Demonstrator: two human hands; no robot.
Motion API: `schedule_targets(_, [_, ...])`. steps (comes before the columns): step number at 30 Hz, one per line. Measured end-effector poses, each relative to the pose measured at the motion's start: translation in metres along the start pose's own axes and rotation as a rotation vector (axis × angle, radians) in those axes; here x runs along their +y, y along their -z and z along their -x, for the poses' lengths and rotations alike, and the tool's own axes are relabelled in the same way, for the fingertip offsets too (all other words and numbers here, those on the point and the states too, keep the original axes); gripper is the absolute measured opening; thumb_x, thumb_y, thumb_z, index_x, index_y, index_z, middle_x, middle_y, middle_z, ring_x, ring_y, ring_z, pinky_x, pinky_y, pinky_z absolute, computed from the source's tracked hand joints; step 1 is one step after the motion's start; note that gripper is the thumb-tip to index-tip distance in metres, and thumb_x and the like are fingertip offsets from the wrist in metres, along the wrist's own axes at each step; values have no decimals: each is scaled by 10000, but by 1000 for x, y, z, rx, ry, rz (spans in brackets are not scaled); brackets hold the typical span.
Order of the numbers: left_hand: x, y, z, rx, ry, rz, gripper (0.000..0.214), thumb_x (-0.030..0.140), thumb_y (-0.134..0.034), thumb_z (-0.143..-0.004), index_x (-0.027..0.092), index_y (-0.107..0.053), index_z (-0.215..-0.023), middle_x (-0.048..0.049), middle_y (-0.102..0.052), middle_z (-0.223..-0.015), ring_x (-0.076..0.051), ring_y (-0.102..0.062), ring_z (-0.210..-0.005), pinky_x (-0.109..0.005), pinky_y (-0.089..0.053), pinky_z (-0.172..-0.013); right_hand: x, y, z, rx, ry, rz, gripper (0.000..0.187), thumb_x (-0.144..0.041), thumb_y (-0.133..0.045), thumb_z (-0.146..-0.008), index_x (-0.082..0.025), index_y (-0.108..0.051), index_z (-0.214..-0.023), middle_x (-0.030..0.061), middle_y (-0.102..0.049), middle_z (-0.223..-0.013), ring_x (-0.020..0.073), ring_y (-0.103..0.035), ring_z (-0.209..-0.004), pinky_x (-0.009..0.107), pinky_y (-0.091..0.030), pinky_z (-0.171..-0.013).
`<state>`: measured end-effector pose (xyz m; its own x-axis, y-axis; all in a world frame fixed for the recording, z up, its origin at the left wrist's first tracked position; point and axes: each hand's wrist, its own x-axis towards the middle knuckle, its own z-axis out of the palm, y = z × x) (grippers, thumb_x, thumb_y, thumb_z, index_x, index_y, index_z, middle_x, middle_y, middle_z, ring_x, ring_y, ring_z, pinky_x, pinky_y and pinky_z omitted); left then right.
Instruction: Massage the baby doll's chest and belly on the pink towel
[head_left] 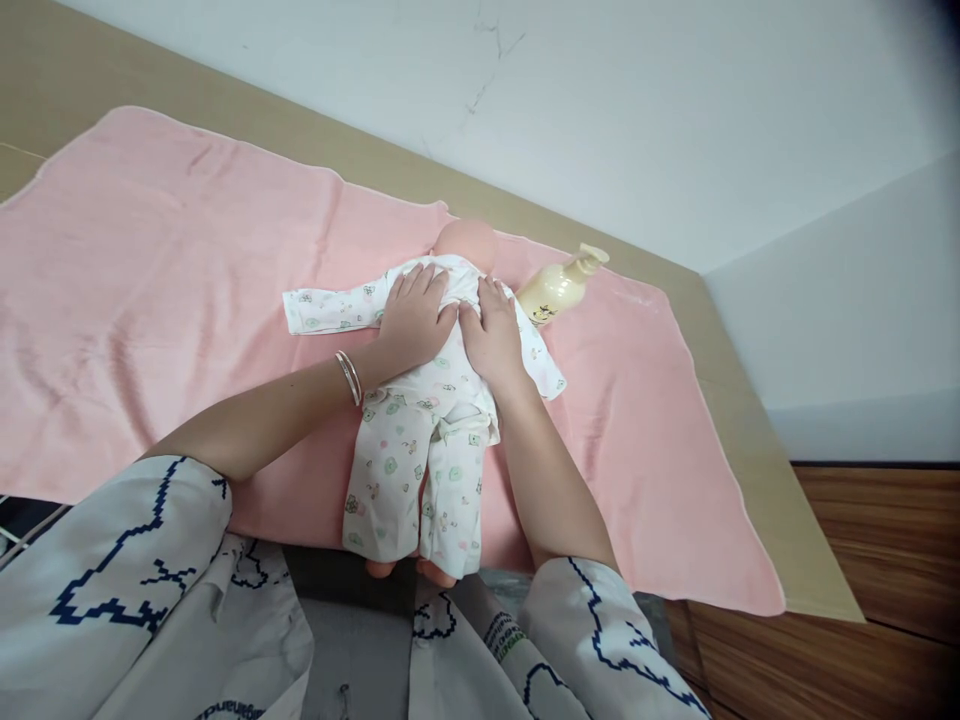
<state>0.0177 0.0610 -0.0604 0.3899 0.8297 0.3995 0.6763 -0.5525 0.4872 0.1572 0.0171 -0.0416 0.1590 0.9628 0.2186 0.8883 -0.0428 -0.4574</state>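
Observation:
A baby doll lies on the pink blanket, its feet toward me and its face not showing. It wears a white printed top and matching pants. My left hand rests flat on the upper left of the doll's torso, fingers stretched out. On the upper right of the torso lies my right hand, also open, its thumb close to my left thumb. Both palms touch the cloth and hide part of the top. The doll's sleeves reach out to either side.
Under the doll a pink blanket covers much of a tan table. A cream pump bottle leans or lies just right of the doll's shoulder. A white wall borders the far side, and wood flooring shows at right.

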Motion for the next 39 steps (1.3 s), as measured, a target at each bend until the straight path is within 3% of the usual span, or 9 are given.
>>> schedule_targets(11, [-4,-2,3,19,-63,52,454,301,-436,-1012,96,-531,-1406,-216,-506,-1543,-349,-407,-1499,-553,-286,-1263,6,4,-5,-43,32,-27,645,-444,-364,-1000,-81,-425,-1529,188,-384,-1634,305,-292,-1571,544,-155,-1319])
schedule_targets(15, [4,3,16,27,-125,46,481,273,-396,-1022,20,-514,-1414,-250,-493,-1544,-334,-405,-1505,-514,-289,-1279,15,6,-8,-73,52,-76,678,-495,-360,-992,-95,-423,-1535,171,-378,-1641,276,-294,-1573,520,-160,-1322])
schedule_targets(19, [3,3,18,12,-125,48,491,279,-399,-1029,8,-517,-1422,-237,-489,-1552,-320,-403,-1508,-474,-301,-1281,10,7,-7,-45,40,-67,627,-474,-340,-1001,-113,-457,-1501,173,-418,-1618,302,-318,-1559,569,-176,-1303])
schedule_targets(25, [-16,-1,-6,-7,-92,31,447,322,-350,-1065,92,-584,-1368,-182,-560,-1505,-285,-456,-1473,-482,-321,-1267,-30,20,17,-9,12,67,344,-283,-375,-977,-155,-645,-1148,198,-662,-1338,352,-547,-1352,577,-394,-1161])
schedule_targets(28, [-21,0,-14,-30,-117,14,429,290,-331,-1064,104,-614,-1327,-158,-628,-1428,-259,-524,-1408,-450,-354,-1248,-40,25,24,-3,44,126,309,-245,-359,-973,-170,-655,-1022,190,-708,-1221,342,-600,-1253,558,-425,-1123])
schedule_targets(34, [4,10,2,-1,-108,-156,435,274,-400,-1033,-3,-624,-1284,-248,-625,-1395,-337,-538,-1382,-477,-378,-1217,-11,20,4,-8,55,31,398,-354,-308,-1025,-192,-658,-1119,155,-691,-1301,310,-601,-1267,582,-351,-1184])
schedule_targets(39, [23,17,19,2,-148,-211,408,230,-412,-1016,-21,-625,-1258,-276,-625,-1378,-362,-561,-1358,-506,-412,-1173,6,10,-6,-18,28,11,477,-378,-267,-1039,-159,-590,-1314,171,-569,-1488,323,-462,-1451,619,-260,-1233])
